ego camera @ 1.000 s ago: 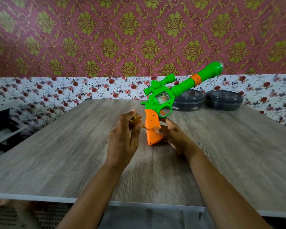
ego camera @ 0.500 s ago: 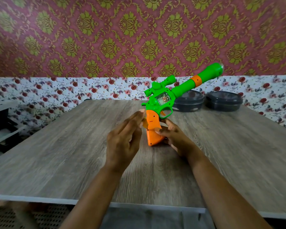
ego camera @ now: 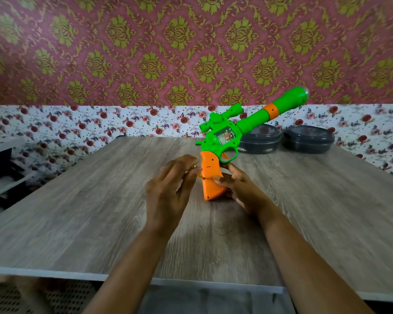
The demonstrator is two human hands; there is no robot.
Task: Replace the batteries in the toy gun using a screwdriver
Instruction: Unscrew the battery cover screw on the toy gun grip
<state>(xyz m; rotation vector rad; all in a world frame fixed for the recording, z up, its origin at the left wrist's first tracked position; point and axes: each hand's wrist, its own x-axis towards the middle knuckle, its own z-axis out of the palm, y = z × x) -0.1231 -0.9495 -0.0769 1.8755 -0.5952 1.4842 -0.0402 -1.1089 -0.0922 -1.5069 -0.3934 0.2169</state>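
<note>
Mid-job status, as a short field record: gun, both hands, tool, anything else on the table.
gun: butt on the table, barrel tilted up to the right
right hand: holds the orange grip, thumb across its face
left hand: at the grip's left edge, fingers pointing toward it; hold unclear
tool: a small amber piece shows between the left hand and the grip; possibly the screwdriver, too small to tell
battery cover: cannot tell
containers: two, dark, lidded, side by side behind the gun
</note>
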